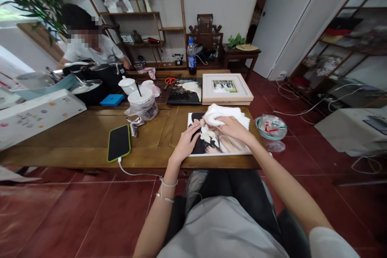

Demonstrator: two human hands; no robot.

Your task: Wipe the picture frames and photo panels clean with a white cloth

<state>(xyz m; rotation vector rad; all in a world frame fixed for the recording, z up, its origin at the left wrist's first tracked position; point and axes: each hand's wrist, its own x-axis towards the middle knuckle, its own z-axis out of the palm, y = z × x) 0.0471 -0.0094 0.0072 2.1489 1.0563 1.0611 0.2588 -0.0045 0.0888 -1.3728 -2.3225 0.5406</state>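
A large photo panel (211, 148) with a picture of people on it lies flat at the table's front edge before me. My left hand (185, 143) rests on its left side, fingers stretched out and holding nothing. A white cloth (238, 115) is bunched under my right hand (232, 128), whose fingers are closed on it at the panel's upper part. The cloth and my forearm hide some of the picture. Just behind the panel stand a pale wooden photo frame (227, 96) and a dark photo panel (181, 96).
On the wooden table (145, 151) are a charging phone (119, 143), a lidded cup (140, 98), a blue box (111, 100), orange scissors (169, 82) and a bottle (191, 58). Another person (90, 44) sits at the far left. A waste basket (271, 126) stands right of the table.
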